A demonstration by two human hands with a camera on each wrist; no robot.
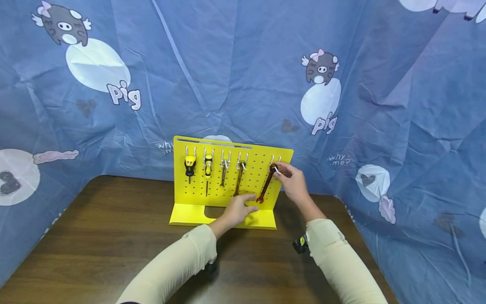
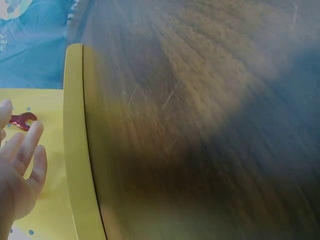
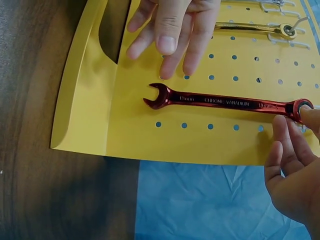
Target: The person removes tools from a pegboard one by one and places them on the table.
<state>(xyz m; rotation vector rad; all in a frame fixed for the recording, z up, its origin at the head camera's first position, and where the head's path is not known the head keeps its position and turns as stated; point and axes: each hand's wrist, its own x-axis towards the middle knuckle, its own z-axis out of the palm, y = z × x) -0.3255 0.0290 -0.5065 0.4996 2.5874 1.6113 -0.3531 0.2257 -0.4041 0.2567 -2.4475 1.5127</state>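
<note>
A red combination wrench (image 1: 267, 185) hangs aslant at the right end of a yellow pegboard (image 1: 256, 169), its ring end at a hook. My right hand (image 1: 294, 184) pinches that ring end; in the right wrist view the thumb lies over the ring and fingers (image 3: 285, 145) sit beside the shank. The open end points down and left, apart from both hands. My left hand (image 1: 236, 210) is spread in front of the board's lower part, fingers extended and holding nothing. In the left wrist view it shows at the left edge, near the red open end (image 2: 22, 120).
Left along the board hang a gold wrench (image 1: 239, 179), a small wrench (image 1: 223, 175) and two yellow-black screwdrivers (image 1: 190, 165) (image 1: 208, 165) on hooks. The board's base (image 1: 187, 214) stands on a brown wooden table (image 1: 125, 236). A blue printed cloth (image 1: 212, 63) surrounds the table's back and sides.
</note>
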